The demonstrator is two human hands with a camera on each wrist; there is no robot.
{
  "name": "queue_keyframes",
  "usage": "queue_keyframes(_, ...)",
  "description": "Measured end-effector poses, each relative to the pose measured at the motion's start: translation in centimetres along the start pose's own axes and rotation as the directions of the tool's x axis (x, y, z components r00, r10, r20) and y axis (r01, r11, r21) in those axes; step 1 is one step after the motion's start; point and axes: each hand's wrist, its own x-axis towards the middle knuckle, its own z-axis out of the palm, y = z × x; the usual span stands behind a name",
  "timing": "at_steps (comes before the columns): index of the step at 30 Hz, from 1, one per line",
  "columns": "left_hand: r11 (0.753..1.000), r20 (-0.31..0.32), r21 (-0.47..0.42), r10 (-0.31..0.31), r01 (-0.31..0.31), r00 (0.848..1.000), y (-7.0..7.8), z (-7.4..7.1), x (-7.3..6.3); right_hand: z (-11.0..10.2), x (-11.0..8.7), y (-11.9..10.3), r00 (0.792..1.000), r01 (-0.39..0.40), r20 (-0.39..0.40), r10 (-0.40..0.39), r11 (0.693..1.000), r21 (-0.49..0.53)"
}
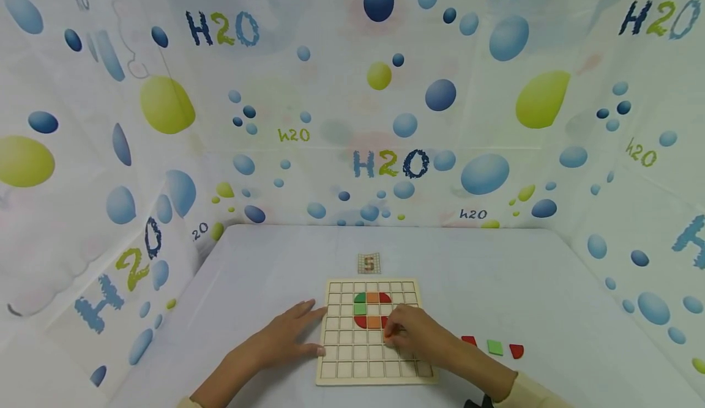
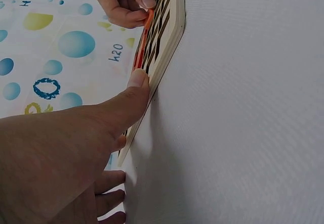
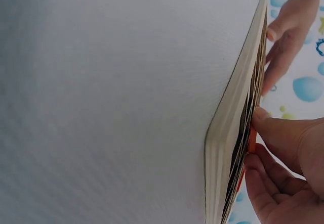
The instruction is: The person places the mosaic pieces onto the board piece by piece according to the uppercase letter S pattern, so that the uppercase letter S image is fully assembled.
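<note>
Orange piece (image 3: 252,140): our right hand (image 1: 415,331) pinches it between thumb and fingers, low over the grid, by the red tile (image 1: 384,321); we cannot tell whether it touches the board.
Left hand (image 1: 292,337): fingers spread wide, thumb at the left edge of the board (image 1: 377,382); we do well to brace lightly there so nothing slides on the worktop (image 1: 275,261).
Cell fit: we should square the piece's edges to the ridges before letting go, as a crooked drop would probably perch on them.
Neighbours: our knuckles partly cover the red tile, so straight up is the safer way out.
Pattern card (image 1: 369,263): beyond the board, handy for checking our cell.
Loose tiles (image 1: 494,347): near our right forearm; we should avoid sweeping them.
</note>
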Motion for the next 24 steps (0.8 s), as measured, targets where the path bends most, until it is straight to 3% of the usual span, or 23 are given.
queue_keyframes(16,1.0,-0.004,0.004,0.007,-0.007,1.0,0.0,0.2,0.1,-0.6,-0.2,0.1,0.997,0.082,0.023,-0.08,0.994,-0.075)
queue_keyframes(24,1.0,0.001,0.003,0.009,-0.009,1.0,-0.1,0.1,0.1,-1.2,-1.2,1.0,1.0,-0.006,0.006,0.006,0.999,-0.046)
